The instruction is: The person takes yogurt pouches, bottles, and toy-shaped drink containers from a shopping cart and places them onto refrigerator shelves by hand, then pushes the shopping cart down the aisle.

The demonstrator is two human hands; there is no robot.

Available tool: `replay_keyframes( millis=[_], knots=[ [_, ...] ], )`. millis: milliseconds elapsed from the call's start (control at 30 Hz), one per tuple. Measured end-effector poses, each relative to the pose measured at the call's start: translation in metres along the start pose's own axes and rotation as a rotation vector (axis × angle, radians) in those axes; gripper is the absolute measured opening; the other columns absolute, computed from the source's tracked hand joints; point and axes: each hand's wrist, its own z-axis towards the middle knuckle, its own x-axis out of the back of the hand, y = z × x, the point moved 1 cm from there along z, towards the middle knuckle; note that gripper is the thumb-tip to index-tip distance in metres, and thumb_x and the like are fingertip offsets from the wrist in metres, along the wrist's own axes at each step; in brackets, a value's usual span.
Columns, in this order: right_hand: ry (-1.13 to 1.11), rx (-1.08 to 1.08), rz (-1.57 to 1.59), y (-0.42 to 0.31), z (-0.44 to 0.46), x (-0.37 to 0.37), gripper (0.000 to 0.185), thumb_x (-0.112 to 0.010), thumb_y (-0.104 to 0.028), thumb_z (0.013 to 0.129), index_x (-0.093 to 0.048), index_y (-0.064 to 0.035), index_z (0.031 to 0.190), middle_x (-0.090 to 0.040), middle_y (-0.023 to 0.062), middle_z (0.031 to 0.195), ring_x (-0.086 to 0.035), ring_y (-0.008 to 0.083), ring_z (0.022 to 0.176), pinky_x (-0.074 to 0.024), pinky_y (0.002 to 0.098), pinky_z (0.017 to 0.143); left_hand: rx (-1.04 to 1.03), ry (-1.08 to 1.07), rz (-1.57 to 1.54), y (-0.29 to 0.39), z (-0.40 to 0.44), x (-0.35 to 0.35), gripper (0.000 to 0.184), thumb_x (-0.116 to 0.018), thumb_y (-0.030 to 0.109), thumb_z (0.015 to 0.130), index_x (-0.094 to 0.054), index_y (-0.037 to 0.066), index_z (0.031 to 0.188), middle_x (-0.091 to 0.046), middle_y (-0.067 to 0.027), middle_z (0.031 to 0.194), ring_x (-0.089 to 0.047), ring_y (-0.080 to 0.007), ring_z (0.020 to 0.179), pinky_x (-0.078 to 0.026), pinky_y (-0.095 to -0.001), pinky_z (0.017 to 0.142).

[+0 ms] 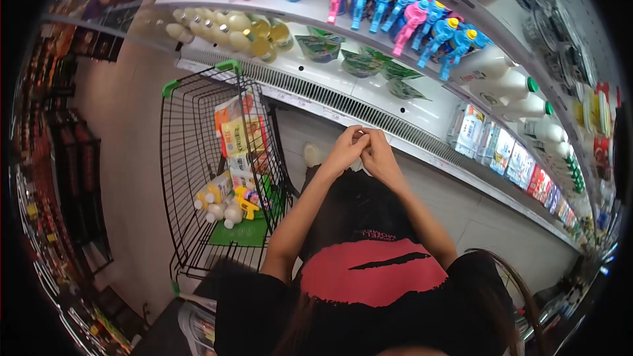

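My left hand (348, 147) and my right hand (378, 151) meet in front of my body, fingertips together, near the shelf's lower front edge. The fingers of both are curled and pressed together; whether something small is between them is too small to tell. To one side stands a black wire shopping cart (173, 158) with green corners. Inside it lie packaged bags (245, 133), several white-capped bottles (216, 192) and a yellow toy-like item (246, 207).
A refrigerated shelf (316, 102) runs across the front, with a vent grille. On it stand pink and blue toy-shaped bottles (412, 20), white jugs (511, 89), cartons (501, 148) and green packs (364, 62). Dark racks (76, 178) line the aisle's far left.
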Motion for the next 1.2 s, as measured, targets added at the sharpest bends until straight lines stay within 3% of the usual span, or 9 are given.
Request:
replay_keyframes(
  millis=[167, 467, 600, 700, 800, 867, 933, 1067, 1200],
  knots=[
    [-0.428, 0.068, -0.089, -0.044, 0.016, -0.063, 0.02, -0.06, -0.012, 0.091, -0.063, 0.0022, 0.105, -0.063, 0.0203, 0.095, -0.065, 0.0334, 0.084, -0.0537, 0.0396, 0.075, -0.072, 0.271, -0.073, -0.044, -0.055, 0.087, 0.039, -0.06, 0.02, 0.096, -0.054, -0.002, 0.128, -0.064, -0.0118, 0.113, -0.061, -0.0176, 0.102, -0.05, -0.0304, 0.087],
    [-0.879, 0.277, -0.095, -0.115, 0.023, -0.229, 0.021, -0.059, -0.012, 0.09, -0.064, 0.0029, 0.104, -0.066, 0.0224, 0.094, -0.066, 0.0355, 0.085, -0.0509, 0.042, 0.075, -0.12, 1.227, -0.461, -0.167, -0.173, 0.225, 0.019, -0.06, 0.011, 0.094, -0.066, 0.001, 0.108, -0.065, -0.0059, 0.082, -0.06, -0.0087, 0.07, -0.051, -0.0244, 0.065],
    [-1.128, 0.324, -0.233, -0.08, 0.009, -0.35, 0.025, -0.053, -0.015, 0.092, -0.066, 0.0002, 0.106, -0.07, 0.0176, 0.087, -0.069, 0.026, 0.083, -0.0527, 0.0379, 0.075, 0.462, 1.595, 0.07, -0.329, -0.196, 0.282, 0.026, -0.066, 0.011, 0.081, -0.067, -0.004, 0.101, -0.07, -0.0211, 0.094, -0.069, -0.0294, 0.083, -0.053, -0.0372, 0.077],
    [-1.213, 0.4, -0.393, -0.043, -0.005, -0.433, 0.024, -0.053, -0.014, 0.089, -0.068, 0.0007, 0.1, -0.069, 0.0181, 0.084, -0.069, 0.0275, 0.079, -0.0536, 0.0394, 0.075, 0.509, 1.611, 0.094, -0.327, -0.218, 0.303, 0.03, -0.062, 0.01, 0.079, -0.065, -0.006, 0.104, -0.067, -0.0265, 0.096, -0.064, -0.0452, 0.087, -0.052, -0.0493, 0.081],
    [-1.343, 0.27, -0.532, -0.011, -0.025, -0.49, 0.021, -0.054, -0.012, 0.084, -0.069, 0.002, 0.091, -0.069, 0.0175, 0.08, -0.069, 0.0286, 0.072, -0.0543, 0.0401, 0.072, 0.853, 1.421, -0.011, -0.341, -0.218, 0.317, 0.034, -0.061, 0.012, 0.079, -0.063, -0.008, 0.106, -0.066, -0.0288, 0.103, -0.064, -0.0444, 0.096, -0.05, -0.0493, 0.087],
    [-1.429, 0.11, -0.591, 0.009, -0.034, -0.513, 0.02, -0.055, -0.011, 0.082, -0.069, 0.0025, 0.086, -0.069, 0.0168, 0.079, -0.068, 0.0289, 0.069, -0.0544, 0.04, 0.07, 0.854, 1.403, -0.101, -0.357, -0.215, 0.318, 0.038, -0.06, 0.015, 0.081, -0.061, -0.01, 0.109, -0.065, -0.0309, 0.108, -0.063, -0.0446, 0.102, -0.049, -0.0488, 0.089],
    [-1.667, 0.472, -0.576, 0.033, -0.046, -0.525, 0.017, -0.057, -0.01, 0.079, -0.068, 0.0024, 0.08, -0.068, 0.015, 0.074, -0.066, 0.0276, 0.062, -0.054, 0.0384, 0.064, 0.615, 1.637, -0.391, -0.393, -0.206, 0.31, 0.038, -0.057, 0.015, 0.083, -0.06, -0.01, 0.112, -0.063, -0.0323, 0.111, -0.062, -0.0453, 0.102, -0.05, -0.0482, 0.089],
    [-1.66, 0.401, -0.643, 0.076, -0.062, -0.54, 0.025, -0.056, -0.006, 0.08, -0.067, 0.0008, 0.101, -0.066, 0.0138, 0.091, -0.066, 0.0196, 0.074, -0.0534, 0.0352, 0.059, 0.562, 1.638, -0.544, -0.398, -0.212, 0.309, 0.041, -0.059, 0.02, 0.085, -0.058, -0.008, 0.116, -0.063, -0.0299, 0.113, -0.062, -0.0438, 0.104, -0.048, -0.0481, 0.092],
    [-1.325, -0.403, -0.247, 0.055, -0.066, -0.533, 0.025, -0.067, -0.013, 0.076, -0.073, -0.0018, 0.097, -0.068, 0.018, 0.104, -0.067, 0.0302, 0.096, -0.0555, 0.0374, 0.08, 0.709, 1.642, -0.449, -0.412, -0.199, 0.313, 0.043, -0.069, 0.025, 0.082, -0.057, -0.001, 0.115, -0.062, -0.0213, 0.117, -0.066, -0.0341, 0.097, -0.061, -0.0424, 0.066]
  ],
)
